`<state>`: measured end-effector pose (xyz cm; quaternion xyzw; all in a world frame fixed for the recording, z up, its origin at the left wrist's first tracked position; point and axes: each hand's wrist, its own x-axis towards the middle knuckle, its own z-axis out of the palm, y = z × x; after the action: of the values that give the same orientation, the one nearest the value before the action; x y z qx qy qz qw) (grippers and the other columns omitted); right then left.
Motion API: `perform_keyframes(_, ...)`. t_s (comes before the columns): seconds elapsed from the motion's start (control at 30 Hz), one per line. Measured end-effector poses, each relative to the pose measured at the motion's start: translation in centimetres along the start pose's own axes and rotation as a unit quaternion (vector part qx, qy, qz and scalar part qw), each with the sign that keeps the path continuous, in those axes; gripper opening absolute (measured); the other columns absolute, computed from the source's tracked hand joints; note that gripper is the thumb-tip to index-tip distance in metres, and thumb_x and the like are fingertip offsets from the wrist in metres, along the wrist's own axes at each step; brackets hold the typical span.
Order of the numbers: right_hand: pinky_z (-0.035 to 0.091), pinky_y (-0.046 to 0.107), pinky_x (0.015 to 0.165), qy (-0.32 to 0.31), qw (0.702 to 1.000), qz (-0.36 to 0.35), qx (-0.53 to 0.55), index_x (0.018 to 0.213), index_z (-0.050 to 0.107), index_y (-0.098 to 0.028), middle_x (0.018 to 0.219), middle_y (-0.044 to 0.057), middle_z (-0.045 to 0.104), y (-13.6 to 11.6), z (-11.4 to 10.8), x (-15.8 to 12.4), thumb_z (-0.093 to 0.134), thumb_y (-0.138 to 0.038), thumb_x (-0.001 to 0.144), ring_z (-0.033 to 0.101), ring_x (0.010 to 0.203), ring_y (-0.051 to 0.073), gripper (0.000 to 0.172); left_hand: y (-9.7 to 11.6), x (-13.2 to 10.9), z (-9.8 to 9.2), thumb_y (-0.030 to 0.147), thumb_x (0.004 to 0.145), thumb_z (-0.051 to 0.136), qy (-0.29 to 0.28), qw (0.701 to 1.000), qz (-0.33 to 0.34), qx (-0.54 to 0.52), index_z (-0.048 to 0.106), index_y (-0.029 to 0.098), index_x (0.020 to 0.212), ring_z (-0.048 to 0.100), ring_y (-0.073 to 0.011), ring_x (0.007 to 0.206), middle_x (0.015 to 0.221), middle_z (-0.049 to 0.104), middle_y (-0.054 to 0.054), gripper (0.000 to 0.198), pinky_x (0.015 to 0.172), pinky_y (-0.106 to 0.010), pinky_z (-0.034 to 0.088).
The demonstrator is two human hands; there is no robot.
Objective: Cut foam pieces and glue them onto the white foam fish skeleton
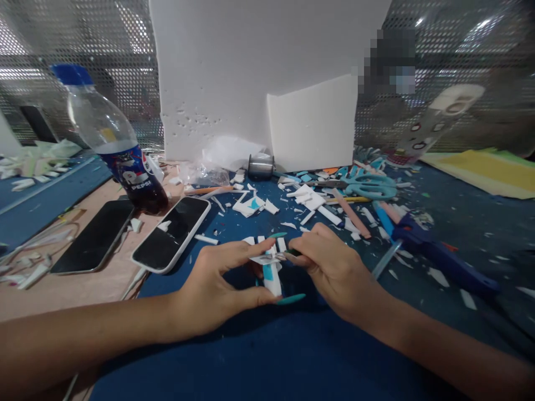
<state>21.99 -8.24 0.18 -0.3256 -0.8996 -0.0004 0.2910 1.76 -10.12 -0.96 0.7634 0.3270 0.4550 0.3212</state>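
White-and-blue piece (272,282), small and strip-like, held over a dark blue mat (234,362) near the middle of the view. The left hand (221,275) pinches it, forefinger at its far end and thumb at its near end. The right hand (336,270) meets it from the other side, thumb and fingers bunched close; whether they grip something small is too blurred to tell. The step in hand looks like close fingertip work on the piece; the next move seems to call for a steady left pinch and light right-hand pressure. Just beyond lie white and blue scraps (309,199), then blue-handled scissors (350,182). A dark blue glue gun (451,260) lies to the right; to the left are a white-edged phone (171,236), a darker phone (95,238) and a cola bottle (136,175). A white board (254,61) stands behind.
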Motion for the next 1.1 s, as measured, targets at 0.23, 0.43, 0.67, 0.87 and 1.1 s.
perform_keyframes(0.23, 0.030, 0.027, 0.053, 0.001, 1.000, -0.003, -0.003, 0.073, 0.045, -0.018, 0.060, 0.001, 0.041, 0.02, 0.26, 0.01, 0.035, -0.009, 0.089, 0.034, 0.059, 0.016, 0.021, 0.07, 0.22, 0.16, 0.023, 0.065, 0.075, -0.025, 0.999, -0.043, 0.012, 0.061, 0.011, 0.112, 0.058, -0.0118, 0.064, 0.072, 0.065, -0.003, 0.050, 0.062, -0.022, 0.049)
perform_keyframes(0.43, 0.030, 0.026, 0.053, 0.001, 1.000, 0.000, -0.006, 0.071, 0.043, -0.018, 0.059, 0.001, 0.041, -0.01, 0.31, 0.21, 0.035, -0.008, 0.088, 0.033, 0.059, 0.016, 0.022, 0.04, 0.29, 0.24, 0.026, 0.066, 0.074, -0.046, 0.996, -0.072, -0.010, 0.061, 0.011, 0.112, 0.058, -0.0134, 0.066, 0.075, 0.065, -0.005, 0.051, 0.065, -0.026, 0.048)
perform_keyframes(0.67, 0.030, 0.027, 0.054, -0.003, 1.000, 0.012, 0.007, 0.073, 0.046, -0.017, 0.061, 0.002, 0.043, 0.13, 0.15, -0.05, 0.033, -0.012, 0.090, 0.034, 0.060, 0.016, 0.023, 0.19, 0.21, 0.05, 0.024, 0.066, 0.074, -0.034, 0.998, -0.052, 0.004, 0.063, 0.014, 0.110, 0.055, -0.0110, 0.064, 0.070, 0.062, -0.001, 0.046, 0.065, -0.023, 0.047)
perform_keyframes(0.87, 0.029, 0.027, 0.054, 0.001, 1.000, 0.016, 0.011, 0.070, 0.045, -0.018, 0.060, 0.002, 0.043, -0.01, 0.34, 0.00, 0.032, -0.012, 0.091, 0.034, 0.060, 0.016, 0.024, 0.49, 0.66, 0.01, 0.022, 0.068, 0.072, -0.086, 0.994, -0.070, -0.012, 0.067, 0.016, 0.099, 0.057, -0.0121, 0.070, 0.075, 0.063, -0.001, 0.032, 0.073, -0.025, 0.046)
perform_keyframes(1.1, 0.030, 0.028, 0.054, 0.014, 0.995, 0.083, 0.056, 0.075, 0.045, -0.019, 0.063, 0.001, 0.043, 0.27, 0.14, -0.32, 0.027, -0.024, 0.095, 0.037, 0.060, 0.016, 0.027, -0.09, 0.64, 0.08, 0.022, 0.069, 0.071, -0.040, 0.994, -0.100, 0.024, 0.065, 0.017, 0.104, 0.052, -0.0127, 0.069, 0.071, 0.055, 0.001, 0.035, 0.069, -0.027, 0.045)
